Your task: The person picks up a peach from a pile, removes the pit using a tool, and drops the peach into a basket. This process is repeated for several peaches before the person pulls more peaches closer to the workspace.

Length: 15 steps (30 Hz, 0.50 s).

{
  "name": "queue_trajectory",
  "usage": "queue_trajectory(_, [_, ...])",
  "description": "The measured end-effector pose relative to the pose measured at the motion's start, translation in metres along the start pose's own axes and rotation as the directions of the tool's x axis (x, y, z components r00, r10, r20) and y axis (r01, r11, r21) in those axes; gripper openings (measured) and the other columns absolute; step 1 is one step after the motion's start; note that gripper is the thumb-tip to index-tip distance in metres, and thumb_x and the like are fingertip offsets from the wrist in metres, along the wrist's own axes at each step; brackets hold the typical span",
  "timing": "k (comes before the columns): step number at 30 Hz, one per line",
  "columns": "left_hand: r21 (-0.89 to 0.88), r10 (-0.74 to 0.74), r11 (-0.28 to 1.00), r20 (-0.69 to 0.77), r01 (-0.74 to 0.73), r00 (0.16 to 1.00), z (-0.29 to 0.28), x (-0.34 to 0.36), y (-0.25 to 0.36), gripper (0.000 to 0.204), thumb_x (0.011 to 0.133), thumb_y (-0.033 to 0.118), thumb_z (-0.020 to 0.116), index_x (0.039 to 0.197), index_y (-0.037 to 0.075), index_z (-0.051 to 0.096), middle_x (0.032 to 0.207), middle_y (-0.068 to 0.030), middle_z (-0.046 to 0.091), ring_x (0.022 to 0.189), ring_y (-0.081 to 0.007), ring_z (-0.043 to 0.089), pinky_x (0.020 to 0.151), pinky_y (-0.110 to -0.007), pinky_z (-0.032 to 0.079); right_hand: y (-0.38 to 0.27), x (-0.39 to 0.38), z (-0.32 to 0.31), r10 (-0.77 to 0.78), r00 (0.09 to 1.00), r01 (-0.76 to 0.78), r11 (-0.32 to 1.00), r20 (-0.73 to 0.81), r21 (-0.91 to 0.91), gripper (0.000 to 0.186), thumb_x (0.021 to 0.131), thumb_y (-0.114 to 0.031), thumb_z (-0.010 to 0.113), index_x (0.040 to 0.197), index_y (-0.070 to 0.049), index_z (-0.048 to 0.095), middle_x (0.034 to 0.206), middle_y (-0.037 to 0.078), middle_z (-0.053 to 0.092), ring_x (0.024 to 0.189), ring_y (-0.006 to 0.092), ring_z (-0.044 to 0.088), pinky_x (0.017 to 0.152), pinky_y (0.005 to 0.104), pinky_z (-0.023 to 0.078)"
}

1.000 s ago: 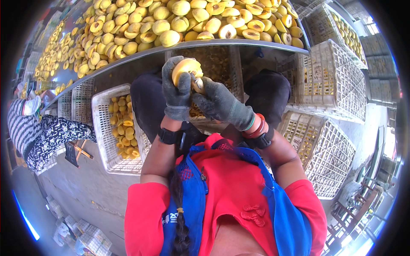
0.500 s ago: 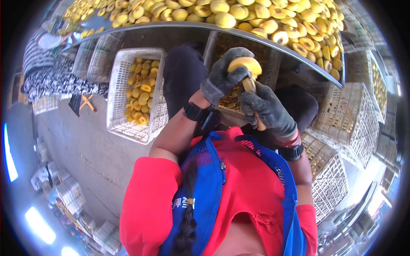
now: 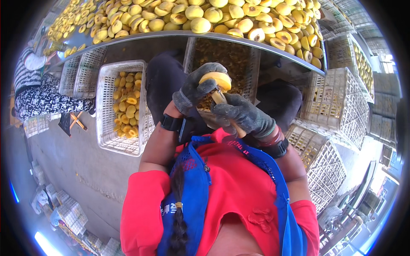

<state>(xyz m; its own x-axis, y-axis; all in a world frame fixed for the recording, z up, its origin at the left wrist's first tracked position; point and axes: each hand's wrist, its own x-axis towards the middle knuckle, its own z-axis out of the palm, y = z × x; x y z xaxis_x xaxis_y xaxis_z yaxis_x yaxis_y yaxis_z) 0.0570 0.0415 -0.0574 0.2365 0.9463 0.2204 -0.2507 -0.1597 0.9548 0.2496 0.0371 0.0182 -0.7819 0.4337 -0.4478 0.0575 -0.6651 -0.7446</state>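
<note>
Shifted leftward since before, the left hand (image 3: 197, 87) fingers pinch a yellow fruit (image 3: 217, 79) below the fruit-heaped metal table (image 3: 171, 36).

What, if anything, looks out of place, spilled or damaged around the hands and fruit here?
Nothing stands out. The gloved left hand grips a yellow fruit while the gloved right hand works a small tool against it. Fruit halves lie heaped on the metal table, and the white crate sits upright.

two gloved hands: left hand (image 3: 197, 87), right hand (image 3: 242, 114); one yellow fruit (image 3: 217, 79) held; one desk (image 3: 179, 37) heaped with fruit beyond counting; one crate (image 3: 112, 83) holding halves.
</note>
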Motion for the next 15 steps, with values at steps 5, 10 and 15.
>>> queue_trajectory(5, [0.053,-0.020,0.998,0.033,0.018,0.999,0.001,0.005,0.001,0.052,0.090,0.042,0.056,0.121,0.001,0.051,0.108,-0.0128,0.062,0.099,-0.0207,0.059,0.087,-0.033,0.048,0.004,0.002,-0.008,0.036,0.999,-0.037,0.999,-0.020,-0.023,0.025,0.091,-0.027,0.057,0.090,-0.003,0.056,0.064,0.002,0.051,0.046,0.0109,0.047,0.042,0.0238,0.038])
queue_trajectory(10, [0.146,-0.037,0.989,0.003,0.036,0.999,0.003,0.004,0.000,0.054,0.092,0.048,0.049,0.119,0.001,0.052,0.106,-0.0112,0.062,0.098,-0.0187,0.058,0.086,-0.032,0.047,0.012,0.006,-0.016,0.017,0.996,-0.033,0.984,0.091,0.176,0.023,0.091,-0.026,0.057,0.090,-0.003,0.054,0.062,0.002,0.051,0.044,0.0115,0.046,0.040,0.0246,0.038])
queue_trajectory(15, [0.139,0.025,0.990,-0.182,0.001,0.983,0.012,0.008,-0.008,0.050,0.095,0.045,0.046,0.118,0.002,0.053,0.107,-0.0103,0.060,0.097,-0.0186,0.059,0.084,-0.030,0.049,0.026,0.026,-0.015,-0.140,0.990,0.141,0.987,-0.021,0.072,0.023,0.092,-0.026,0.057,0.091,-0.003,0.053,0.061,0.002,0.051,0.044,0.0110,0.047,0.041,0.0235,0.038])
